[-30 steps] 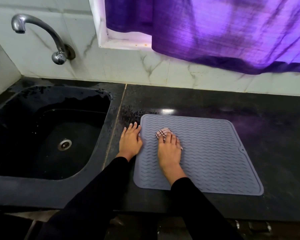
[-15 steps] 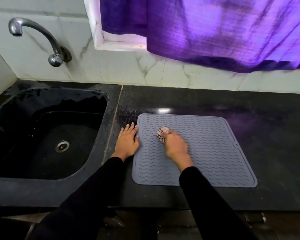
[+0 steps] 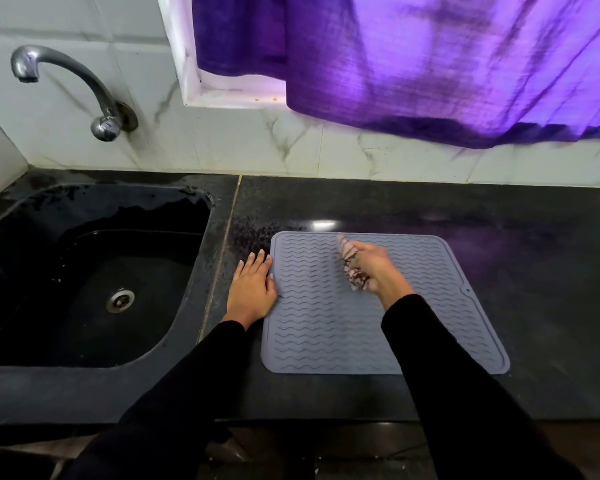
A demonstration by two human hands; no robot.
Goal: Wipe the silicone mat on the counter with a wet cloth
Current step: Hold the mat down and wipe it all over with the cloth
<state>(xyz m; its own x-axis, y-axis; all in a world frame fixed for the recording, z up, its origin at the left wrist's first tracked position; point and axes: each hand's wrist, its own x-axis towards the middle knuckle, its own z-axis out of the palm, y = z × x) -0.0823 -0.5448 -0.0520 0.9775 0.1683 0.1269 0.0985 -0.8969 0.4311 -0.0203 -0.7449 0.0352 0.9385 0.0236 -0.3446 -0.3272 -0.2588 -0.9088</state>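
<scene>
Right hand grip: right hand has its fingers curled round a bunched cloth; pale fabric with dark check lines shows on the left side of the fist.
Cloth position: over the upper middle of the mat, held tilted; whether it touches the surface cannot be told, the hand being blurred.
Left hand grip: left hand lies flat, fingers straight and together, holding nothing; palm on the counter, thumb side touching the mat's left edge.
Mat: grey silicone mat, wavy ribbed, lies flat on the dark counter, just right of the sink.
Sleeves: both arms in black sleeves.
Sink: black sink to the left, metal drain in its floor.
Tap: curved metal tap on the tiled wall above the sink.
Curtain: purple curtain hangs over the window behind the counter.
</scene>
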